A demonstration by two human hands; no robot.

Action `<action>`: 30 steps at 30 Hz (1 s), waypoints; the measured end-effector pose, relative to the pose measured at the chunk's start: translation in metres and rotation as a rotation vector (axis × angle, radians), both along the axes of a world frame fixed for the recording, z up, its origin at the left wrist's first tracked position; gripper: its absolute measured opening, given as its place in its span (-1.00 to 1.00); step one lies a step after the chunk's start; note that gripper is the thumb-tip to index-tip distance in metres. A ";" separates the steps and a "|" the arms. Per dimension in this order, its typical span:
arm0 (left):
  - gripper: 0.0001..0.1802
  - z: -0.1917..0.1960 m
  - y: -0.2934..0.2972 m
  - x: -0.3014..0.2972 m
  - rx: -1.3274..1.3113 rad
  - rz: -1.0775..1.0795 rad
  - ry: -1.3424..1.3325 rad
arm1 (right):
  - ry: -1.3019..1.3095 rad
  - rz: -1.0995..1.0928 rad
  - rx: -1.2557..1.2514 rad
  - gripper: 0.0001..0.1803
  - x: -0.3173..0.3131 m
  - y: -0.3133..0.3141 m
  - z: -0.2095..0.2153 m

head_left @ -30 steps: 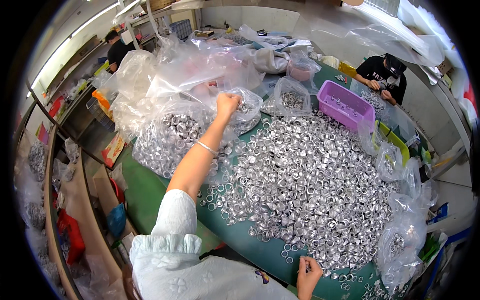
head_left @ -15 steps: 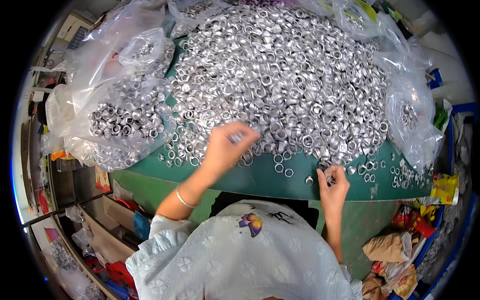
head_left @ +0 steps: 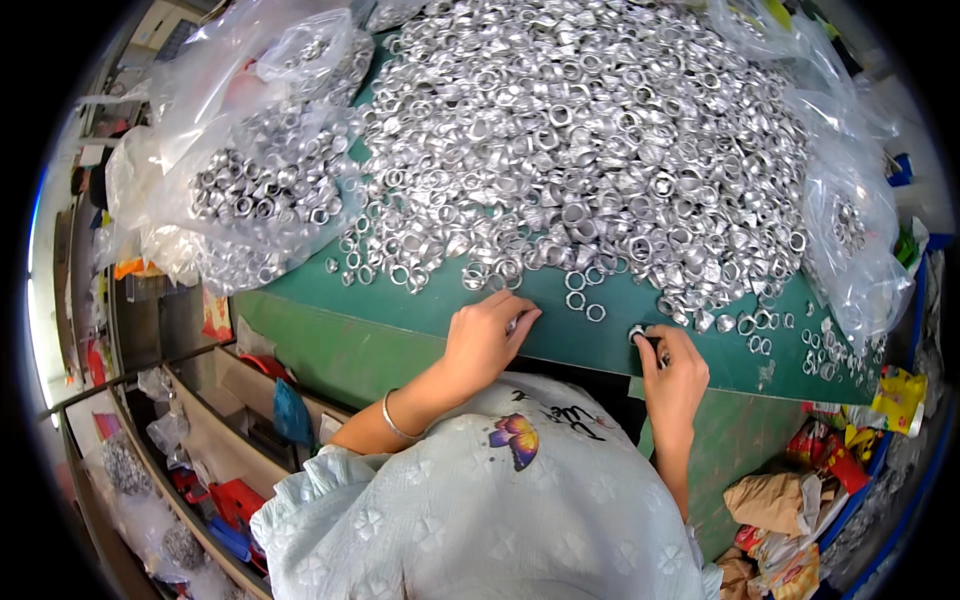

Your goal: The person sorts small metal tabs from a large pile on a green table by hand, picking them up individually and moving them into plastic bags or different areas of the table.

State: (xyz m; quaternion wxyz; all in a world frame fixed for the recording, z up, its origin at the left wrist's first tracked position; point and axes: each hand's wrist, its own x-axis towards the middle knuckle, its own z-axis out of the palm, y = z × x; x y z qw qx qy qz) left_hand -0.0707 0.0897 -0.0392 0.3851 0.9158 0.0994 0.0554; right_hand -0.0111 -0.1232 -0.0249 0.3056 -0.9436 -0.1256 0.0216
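A big heap of small silver metal rings (head_left: 600, 150) covers a green table (head_left: 400, 320). My left hand (head_left: 487, 335) rests at the table's near edge with its fingers curled; something small and silvery shows at its fingertips. My right hand (head_left: 672, 372) pinches one silver ring (head_left: 637, 334) at the near edge. A few loose rings (head_left: 583, 296) lie between the heap and my hands. A bracelet is on my left wrist.
Clear plastic bags of rings (head_left: 250, 190) sit at the table's left, and another bag (head_left: 850, 240) at the right. Shelves with red and blue items (head_left: 220, 480) stand lower left. Crumpled wrappers and paper (head_left: 800, 500) lie lower right.
My view has dropped from the far bags to the near edge. My left hand came back from the bag at the left to the near edge; the right hand stays there.
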 end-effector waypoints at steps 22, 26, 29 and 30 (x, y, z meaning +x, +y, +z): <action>-0.71 -0.013 0.002 -0.016 -0.152 0.068 -0.123 | -0.039 0.079 -0.077 -0.62 -0.010 0.049 -0.017; -0.65 -0.013 -0.014 0.008 -0.045 -0.060 -0.095 | -0.057 0.118 -0.081 -0.66 -0.009 0.046 -0.018; -0.67 -0.015 -0.019 0.020 0.057 -0.111 -0.034 | -0.062 0.120 -0.002 -0.69 -0.008 0.044 -0.019; -0.68 -0.016 -0.019 0.021 0.081 -0.127 -0.014 | -0.071 0.124 0.041 -0.71 -0.007 0.046 -0.020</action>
